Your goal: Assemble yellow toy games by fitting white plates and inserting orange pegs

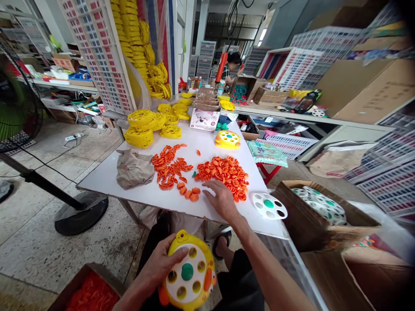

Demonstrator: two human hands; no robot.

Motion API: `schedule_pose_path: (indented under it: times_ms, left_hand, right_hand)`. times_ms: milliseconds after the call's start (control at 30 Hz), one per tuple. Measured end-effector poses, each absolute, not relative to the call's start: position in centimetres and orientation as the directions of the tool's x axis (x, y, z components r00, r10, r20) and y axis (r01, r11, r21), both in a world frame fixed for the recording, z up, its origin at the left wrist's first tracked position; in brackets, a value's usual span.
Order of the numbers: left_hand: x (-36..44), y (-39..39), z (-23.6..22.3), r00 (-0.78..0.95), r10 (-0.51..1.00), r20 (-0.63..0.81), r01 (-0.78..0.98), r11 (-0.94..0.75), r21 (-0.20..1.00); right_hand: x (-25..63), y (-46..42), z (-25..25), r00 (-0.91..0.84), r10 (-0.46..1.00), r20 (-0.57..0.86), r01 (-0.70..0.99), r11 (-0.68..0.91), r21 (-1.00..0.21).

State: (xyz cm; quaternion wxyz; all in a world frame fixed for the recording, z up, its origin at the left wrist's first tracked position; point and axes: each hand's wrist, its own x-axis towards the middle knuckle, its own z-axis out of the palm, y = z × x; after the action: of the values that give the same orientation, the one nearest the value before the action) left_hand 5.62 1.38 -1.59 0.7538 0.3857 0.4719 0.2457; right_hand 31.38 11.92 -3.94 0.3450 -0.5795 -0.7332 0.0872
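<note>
My left hand (162,261) grips a round yellow toy (189,276) with a white holed face and a green centre, held low over my lap. My right hand (222,198) lies on the white table (106,172), fingers spread flat, touching nothing but the surface, just beside a pile of small orange plastic pieces (225,172). A second scatter of orange pieces (170,166) lies to the left, with a few loose ones (189,192) near my fingertips. A white holed disc with a green centre (269,206) rests at the table's right corner.
Yellow toy shells (142,125) are stacked at the table's far side, with another assembled toy (227,139) and a crumpled bag (134,168). A cardboard box of white discs (319,205) stands right; a box of orange parts (92,296) below left. A fan (16,112) stands left. Another person (233,69) sits far back.
</note>
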Motion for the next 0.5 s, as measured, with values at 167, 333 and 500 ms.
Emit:
schedule_pose_path:
  times_ms: [167,333,500]
  left_hand:
    - [5.5,1.3,-2.0,0.458,0.731,-0.507,-0.024,0.580,0.815]
    - [5.1,1.5,-3.2,0.476,0.725,-0.498,-0.028,0.579,0.815]
    - [4.7,1.3,-4.0,0.457,0.730,-0.508,-0.039,0.588,0.808]
  right_hand:
    - [33.3,15.2,-2.3,-0.084,0.926,0.369,0.869,0.249,-0.427]
    - [31.5,18.0,-2.3,-0.154,0.930,0.334,0.855,0.295,-0.427]
    - [30.7,18.6,-2.6,-0.127,0.938,0.322,0.753,0.302,-0.585]
